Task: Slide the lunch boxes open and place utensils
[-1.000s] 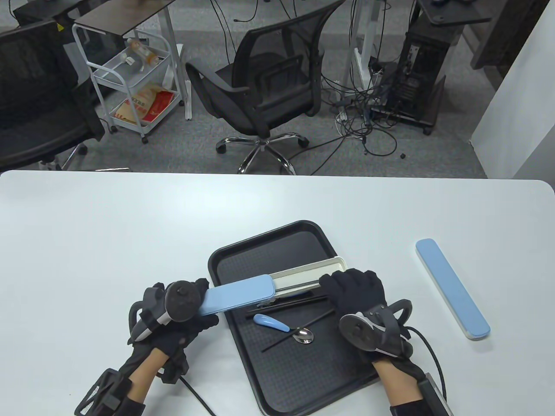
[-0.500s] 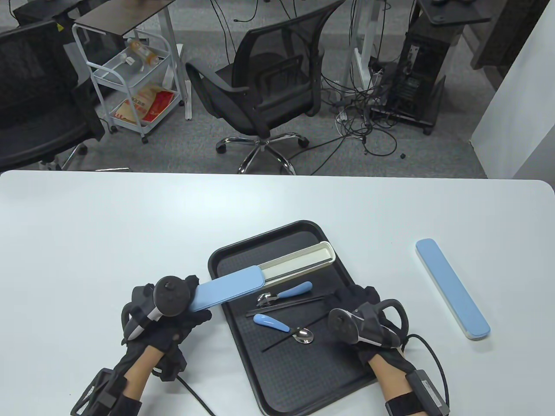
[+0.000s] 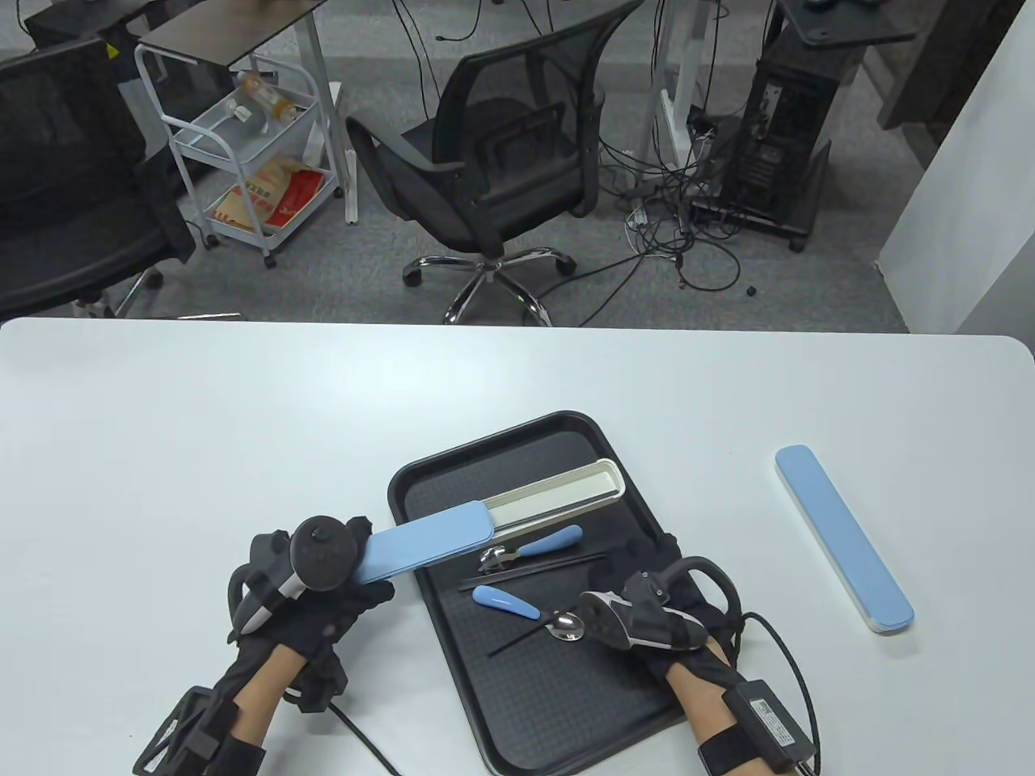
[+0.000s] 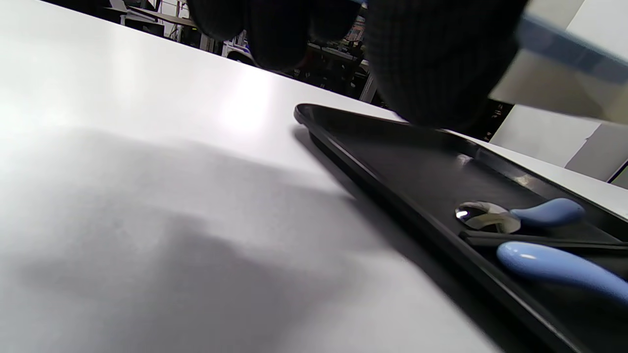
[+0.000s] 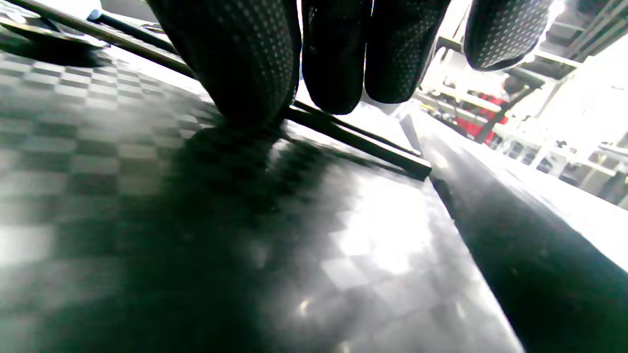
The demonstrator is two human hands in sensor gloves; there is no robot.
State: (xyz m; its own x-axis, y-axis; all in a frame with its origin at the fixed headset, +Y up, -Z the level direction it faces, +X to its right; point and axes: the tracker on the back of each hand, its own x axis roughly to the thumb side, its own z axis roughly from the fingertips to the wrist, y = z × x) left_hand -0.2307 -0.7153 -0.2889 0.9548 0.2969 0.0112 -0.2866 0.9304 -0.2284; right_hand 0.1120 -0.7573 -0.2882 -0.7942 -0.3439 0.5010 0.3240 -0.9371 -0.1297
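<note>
A long utensil box lies slanted on the black tray [image 3: 517, 711], its blue lid [image 3: 428, 540] slid partly off the white base [image 3: 558, 493], which looks empty. My left hand [image 3: 323, 582] grips the lid's near end off the tray's left edge; the lid shows in the left wrist view [image 4: 564, 44]. A blue-handled fork [image 3: 558, 537], a blue-handled spoon [image 3: 501, 600] and black chopsticks [image 3: 550, 563] lie on the tray. My right hand [image 3: 639, 586] rests low over the tray. Its fingertips [image 5: 333, 93] touch a chopstick [image 5: 353, 137] that lies flat.
A second, closed blue utensil box [image 3: 845, 537] lies on the white table [image 3: 202, 420] to the right of the tray. An office chair [image 3: 501, 162] and a wire cart [image 3: 242, 153] stand beyond the table's far edge.
My right hand has let go of the white base and dropped down and left onto the chopsticks. The box has settled farther back on the tray, uncovering the fork. My left hand shifted slightly left.
</note>
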